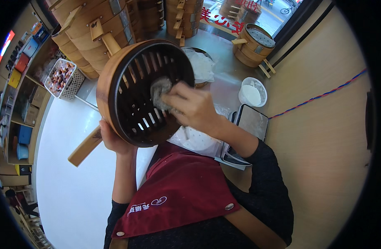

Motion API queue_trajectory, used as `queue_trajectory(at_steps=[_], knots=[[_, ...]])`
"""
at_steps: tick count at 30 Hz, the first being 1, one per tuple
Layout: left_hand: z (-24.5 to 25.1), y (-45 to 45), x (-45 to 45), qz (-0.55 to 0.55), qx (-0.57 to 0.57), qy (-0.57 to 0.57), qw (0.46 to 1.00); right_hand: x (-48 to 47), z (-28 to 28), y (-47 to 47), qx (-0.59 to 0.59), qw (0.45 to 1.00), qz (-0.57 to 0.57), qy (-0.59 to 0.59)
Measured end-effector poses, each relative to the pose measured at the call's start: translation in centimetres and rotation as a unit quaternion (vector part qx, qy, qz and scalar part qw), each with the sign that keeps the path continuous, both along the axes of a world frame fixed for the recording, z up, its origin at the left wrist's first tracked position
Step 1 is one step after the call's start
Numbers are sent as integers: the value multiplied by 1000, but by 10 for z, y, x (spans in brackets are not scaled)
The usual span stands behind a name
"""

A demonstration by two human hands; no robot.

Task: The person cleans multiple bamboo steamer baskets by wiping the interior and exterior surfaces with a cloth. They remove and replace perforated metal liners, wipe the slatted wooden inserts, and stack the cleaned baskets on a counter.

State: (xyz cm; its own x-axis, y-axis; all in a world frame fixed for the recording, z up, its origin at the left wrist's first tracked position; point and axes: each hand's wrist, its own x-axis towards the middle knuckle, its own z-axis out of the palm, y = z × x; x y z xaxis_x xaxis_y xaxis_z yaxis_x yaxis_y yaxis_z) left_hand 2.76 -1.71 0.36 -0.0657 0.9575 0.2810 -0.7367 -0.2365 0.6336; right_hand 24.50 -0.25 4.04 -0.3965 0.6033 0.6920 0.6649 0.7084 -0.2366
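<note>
A round bamboo steamer basket (104,84) with a dark slatted inside is held up and tilted, its open face towards me. My left hand (117,140) grips its lower left rim from outside, close to a wooden handle (86,146) that sticks out to the lower left. A grey, wiry scrubbing pad or bunched cloth (160,90) is pinched in the fingers of my right hand (192,105), which is inside the basket against the slats. The right hand looks slightly blurred. The fingers of my left hand behind the basket are hidden.
Stacked bamboo steamers (97,40) stand behind. A smaller steamer (252,53), a tub of white powder (252,93) and a flat-topped device (252,121) are at right. White perforated liners (199,140) lie below the basket. A white plastic crate (70,85) of small wrapped items stands left.
</note>
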Motion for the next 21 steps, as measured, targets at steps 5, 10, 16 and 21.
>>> queue_trajectory(at_steps=[5,10,16,21], knots=[[-3,-3,-1,18,-40,24,999,4,3,6,-88,981,16,170],[3,1,-3,69,26,74,995,0,1,7,39,996,-57,48],[10,3,-14,94,20,140,986,1,-8,7,-92,986,22,134],[10,3,-15,104,56,99,988,-20,3,0,-7,998,-1,66]])
